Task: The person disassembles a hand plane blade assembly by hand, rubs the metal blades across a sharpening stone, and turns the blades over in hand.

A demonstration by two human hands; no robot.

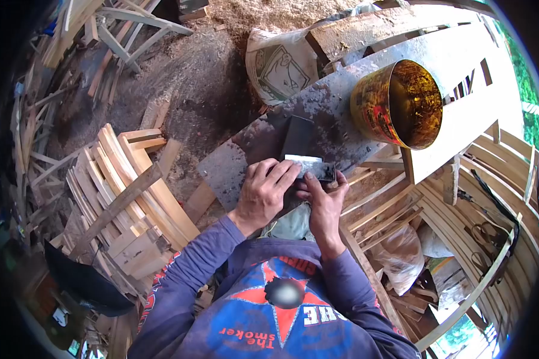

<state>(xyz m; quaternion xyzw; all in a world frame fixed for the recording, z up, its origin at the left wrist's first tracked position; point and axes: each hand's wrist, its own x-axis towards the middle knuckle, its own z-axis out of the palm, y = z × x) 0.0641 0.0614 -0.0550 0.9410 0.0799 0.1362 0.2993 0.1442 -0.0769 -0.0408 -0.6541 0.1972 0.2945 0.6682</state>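
Note:
A flat metal blade (305,160) with a bright, shiny face is between my two hands. My left hand (265,192) reaches in from the left, with its fingers bent and their tips pressed on the blade. At the other end, my right hand (324,200) is closed around the blade's darker part, thumb on top and fingers curled beneath. Just beyond the blade lies a dark rectangular block (298,136), like a sharpening stone, on a wet, stained board (233,158). Whether the blade touches the block is hard to tell.
A yellow tin bucket (365,110) stands on the board to the right. A printed sack (281,69) sits behind it. Stacked wood strips (123,179) lie at left, and curved slats (461,209) and a plastic bag (399,254) at right. Sawdust covers the ground.

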